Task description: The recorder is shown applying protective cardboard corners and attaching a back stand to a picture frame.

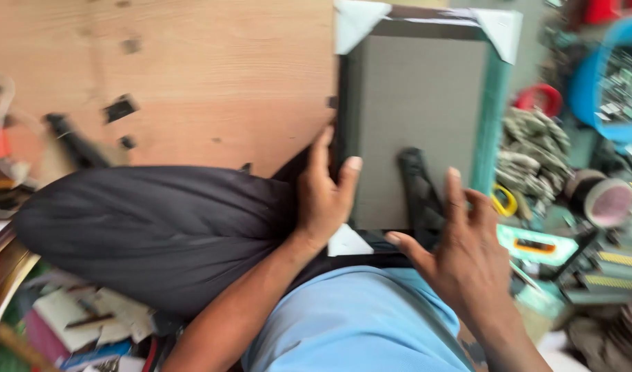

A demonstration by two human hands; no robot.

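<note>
Grey-backed picture frame [426, 110] lying face down on wooden counter [212, 76], left hand [323, 196] clamped on frame's left edge, right hand [461, 251] spread open, fingertips pressing frame's lower back beside black stand strut [418, 186], tape roll [602, 196] right of frame, black cushion [150, 227] left of frame.

You sit at a big, light wooden board [192, 76] that fills the upper left of the frame. It has small dark marks on it. At the lower left, you see a messy pile of papers and scraps [88, 320]. On the right side, things are crowded together: a blue tub [592, 76] in the upper right, a red ring [540, 98] beside it, and a roll of tape [602, 198] lower down. The light is soft daylight.
</note>
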